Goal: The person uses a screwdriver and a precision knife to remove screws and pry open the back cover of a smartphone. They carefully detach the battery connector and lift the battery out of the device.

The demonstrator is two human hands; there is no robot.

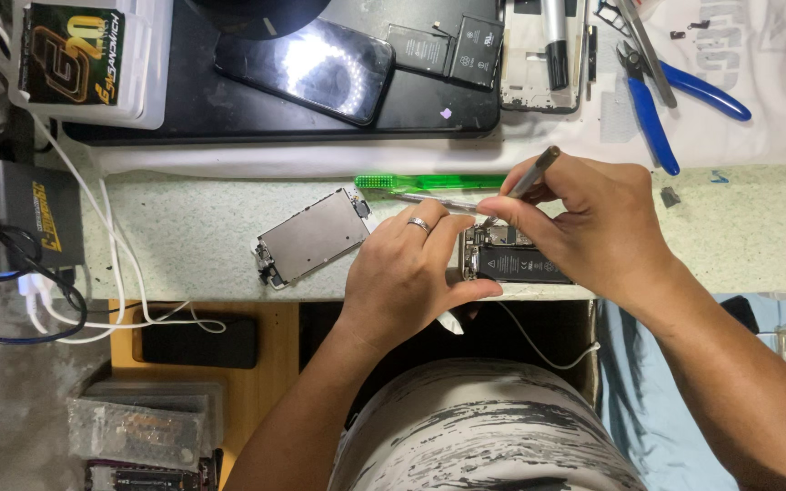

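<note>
A: Opened phone (511, 259), item one: where does it lie?

B: At the worktop (184, 232) front edge, battery showing. Your left hand (407, 273) closes around its left side, ring on one finger.

A: And your right hand (584, 223)?

B: It pinches a slim grey tool (536, 170), tip down on the phone's upper end.

A: Nearby items?

B: Detached screen panel (311, 238) to the left; green toothbrush (429, 182) behind; blue pliers (657, 109) further back.

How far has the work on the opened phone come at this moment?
Done: the grey metal-backed screen panel lies detached on the speckled mat. In hand: the left hand steadies the open phone body, and the right hand works a slim grey tool inside it. Left: its black battery remains inside.
</note>
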